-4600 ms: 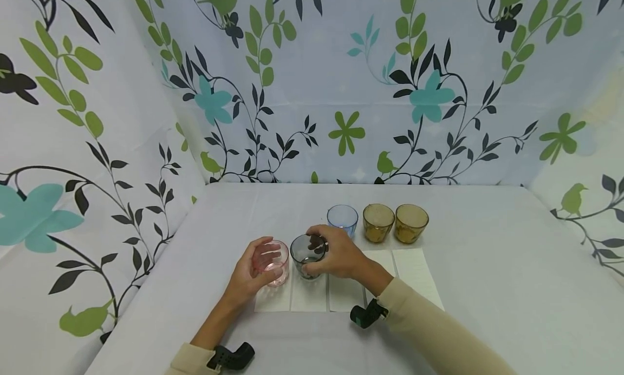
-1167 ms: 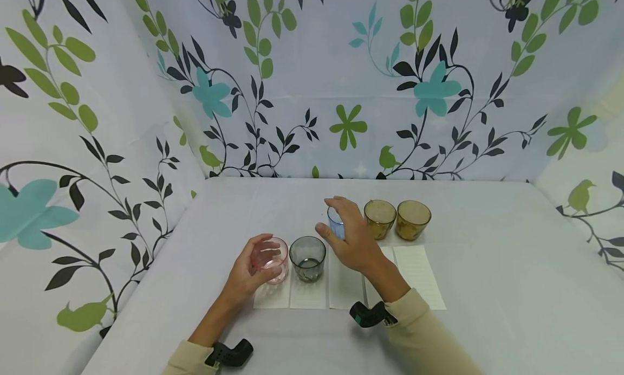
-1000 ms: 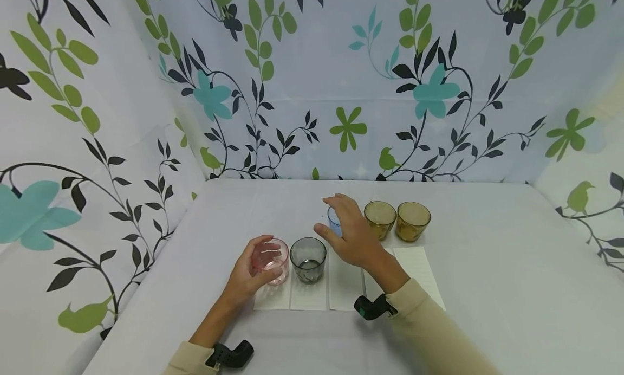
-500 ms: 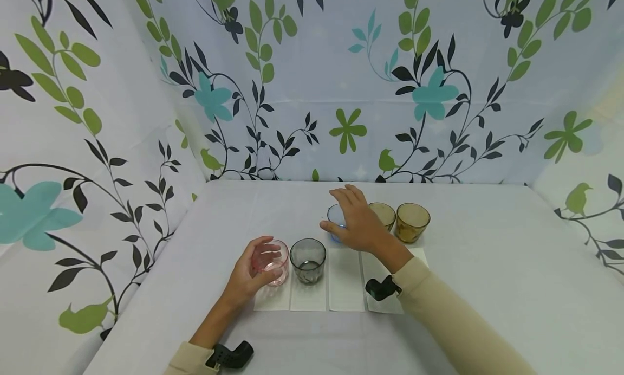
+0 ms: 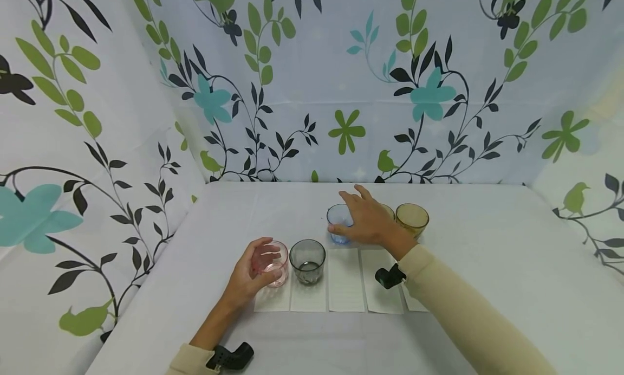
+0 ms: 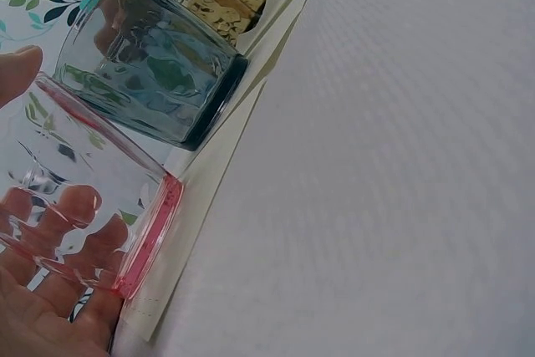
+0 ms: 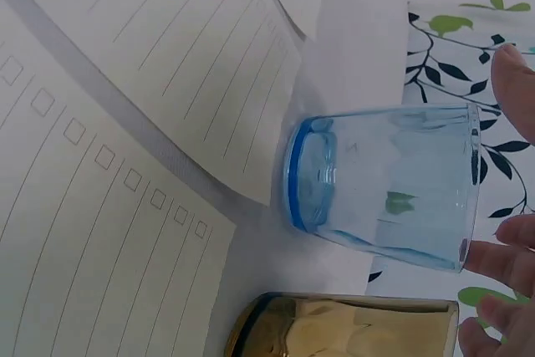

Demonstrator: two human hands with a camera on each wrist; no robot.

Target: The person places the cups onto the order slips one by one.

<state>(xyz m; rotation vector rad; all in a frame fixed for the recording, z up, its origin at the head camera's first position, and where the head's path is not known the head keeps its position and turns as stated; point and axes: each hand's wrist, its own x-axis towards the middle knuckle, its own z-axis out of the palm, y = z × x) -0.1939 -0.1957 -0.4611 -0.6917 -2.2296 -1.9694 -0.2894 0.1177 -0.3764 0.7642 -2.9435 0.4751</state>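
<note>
A pink-tinted drinking glass (image 5: 277, 256) stands upright on the leftmost paper strip, my left hand (image 5: 245, 277) curled round its left side. In the left wrist view, fingers show through the pink glass wall. Just right of it is a grey glass (image 5: 308, 261) on the second strip, which neither hand touches. My right hand (image 5: 372, 220) is spread beside a blue glass (image 5: 338, 218) behind the strips. The right wrist view shows the blue glass (image 7: 384, 186) upright, with thumb and fingers apart around its rim; whether a fingertip touches it I cannot tell.
Two amber glasses stand right of the blue one; the right amber glass (image 5: 411, 215) shows, the other is mostly behind my right hand. Several lined paper strips (image 5: 346, 283) lie side by side on the white table (image 5: 273, 209). A patterned cloth (image 5: 292, 93) hangs behind.
My right hand has let go of the grey glass on the second strip, then moved back and right to the blue glass. My left hand has stayed round the pink glass.
</note>
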